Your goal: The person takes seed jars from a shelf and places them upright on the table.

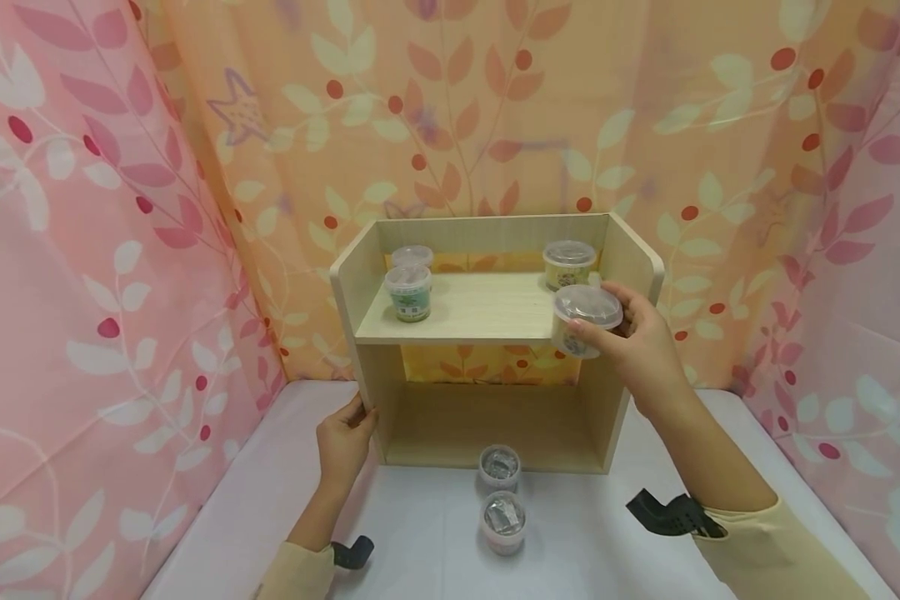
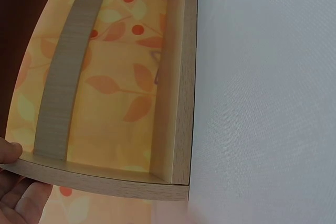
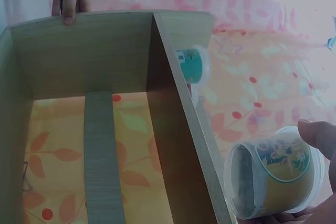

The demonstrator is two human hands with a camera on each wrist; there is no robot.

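My right hand (image 1: pixel 645 354) grips a clear lidded plastic tub (image 1: pixel 587 321) with a yellow label, at the front right edge of the upper shelf (image 1: pixel 480 307). In the right wrist view the thumb and fingers curl round the tub (image 3: pixel 273 174), lid side toward the hand's right. My left hand (image 1: pixel 345 442) pinches the front edge of the left side panel of the light wooden rack (image 1: pixel 371 383); the left wrist view shows its thumb inside and fingers outside the panel. Behind the held tub, another yellow-labelled tub (image 1: pixel 568 265) stands on the shelf.
At the shelf's left stand a green-labelled tub (image 1: pixel 408 293) and a second tub (image 1: pixel 412 254) behind it. Two small lidded tubs (image 1: pixel 504 521) stand on the white table (image 1: pixel 412 542) before the rack. Floral curtains (image 1: pixel 480 108) surround the table on three sides.
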